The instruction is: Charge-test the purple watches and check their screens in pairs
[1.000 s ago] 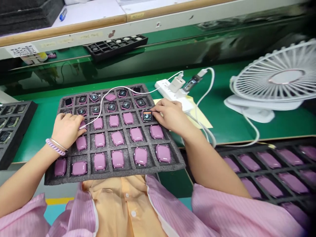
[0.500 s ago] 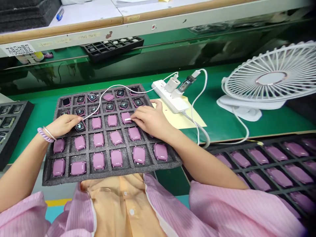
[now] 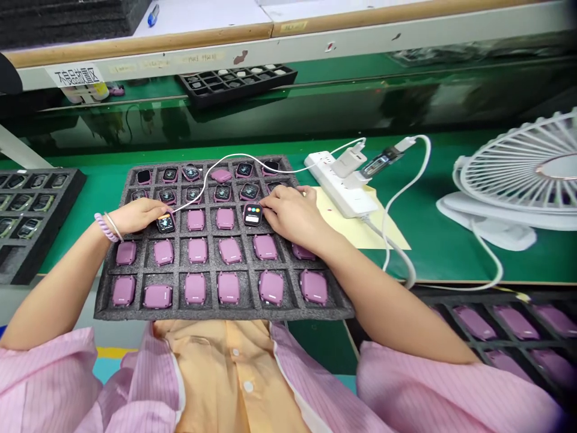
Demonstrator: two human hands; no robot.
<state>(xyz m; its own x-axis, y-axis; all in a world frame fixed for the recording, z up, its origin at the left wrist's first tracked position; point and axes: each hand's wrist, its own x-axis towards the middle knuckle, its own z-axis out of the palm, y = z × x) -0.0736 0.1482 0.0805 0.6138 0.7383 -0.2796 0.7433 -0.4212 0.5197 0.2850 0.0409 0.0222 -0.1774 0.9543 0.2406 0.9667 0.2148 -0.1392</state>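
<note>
Around the middle of a dark foam tray (image 3: 216, 314) on the green table (image 3: 101, 198), row 3 from the back is where stuff just changed. Compared with 0.5 s ago, the right watch (image 3: 253, 215) is now face up with coloured dots lit on its screen, where a purple back was showing, and the left watch (image 3: 166, 224) has gained an orange band on its display. So I'd say that makes 2 live screens in row 3, with 2 purple backs sitting between them. The left hand (image 3: 137, 216) has its fingers bunched at the left watch's top edge, right by the end of a white cable (image 3: 234, 155); can't tell if they grip watch or cable. The right hand (image 3: 291, 213) has bent fingers against the right watch's edge, can't tell if that's a real pinch. In the way: the cable loops over the back rows toward a power strip (image 3: 349, 198), and each hand blocks an end compartment of row 3. Also around: yellow paper (image 3: 383, 231), a white fan (image 3: 518, 204), another watch tray (image 3: 65, 207) off left.
</note>
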